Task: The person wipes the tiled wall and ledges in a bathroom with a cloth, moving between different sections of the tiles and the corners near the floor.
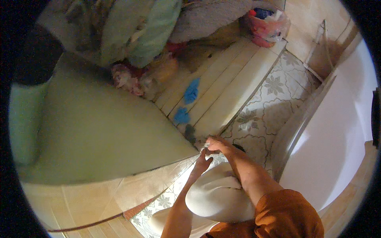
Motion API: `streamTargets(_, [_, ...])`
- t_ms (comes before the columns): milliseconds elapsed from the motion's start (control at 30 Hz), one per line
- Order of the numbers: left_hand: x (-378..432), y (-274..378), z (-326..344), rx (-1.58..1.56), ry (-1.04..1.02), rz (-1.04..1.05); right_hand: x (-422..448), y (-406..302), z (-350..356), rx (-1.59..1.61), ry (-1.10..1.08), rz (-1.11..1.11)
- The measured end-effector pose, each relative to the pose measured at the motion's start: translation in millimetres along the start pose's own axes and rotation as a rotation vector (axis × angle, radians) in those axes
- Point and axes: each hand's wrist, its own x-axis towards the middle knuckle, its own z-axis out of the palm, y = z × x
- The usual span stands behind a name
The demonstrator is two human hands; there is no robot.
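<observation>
My left hand [203,164] and my right hand [216,144] meet low at the centre, beside the near corner of a large green panel [119,134]. Between their fingertips is a small pale item [204,146], too blurred to name. The fingers of my right hand curl around it from the right. My left hand reaches up to it from below, with its thumb held apart; its grip is partly hidden. Just beyond the hands lies a small dark item [189,133] on light wooden planks [229,89]. My bent knee in pale trousers [220,196] is below my hands.
Two blue items [191,90] lie on the planks. Heaped cloth [140,32] hangs over them at the back. A red and clear container [268,25] stands at the far end. Patterned floor tiles [273,84] run beside a large white curved surface [324,128].
</observation>
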Motion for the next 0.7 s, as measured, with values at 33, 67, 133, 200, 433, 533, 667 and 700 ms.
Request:
streamTargets(33, [-26, -24, -1, -0.052, 0.074, 0.007, -11, -23, -3, 0.164, -0.083, -0.001])
streamTargets(67, [-36, -29, -1, -0.333, 0.058, -0.045, -23, -20, -8, 0.386, -0.061, 0.024])
streamTargets(133, [-29, -10, 4, -0.520, 0.176, -0.216, -24, 26, -19, 0.714, 0.036, 0.108])
streamTargets(200, [-47, -16, 0, -0.589, 0.283, -0.321, -33, 20, -22, 1.311, 0.147, 0.174])
streamTargets(433, [-94, 66, -60, -0.780, 0.343, -0.247, -89, -59, -100, 2.049, 0.442, -0.335])
streamTargets(533, [-143, 127, -97, -0.820, 0.482, -0.117, -120, -106, -122, 2.017, 0.423, -0.554])
streamTargets(667, [-194, 205, -123, -0.676, 0.637, 0.214, -178, -165, -130, 1.905, 0.358, -0.610])
streamTargets(700, [-197, 231, -126, -0.647, 0.672, 0.276, -192, -183, -124, 1.825, 0.292, -0.598])
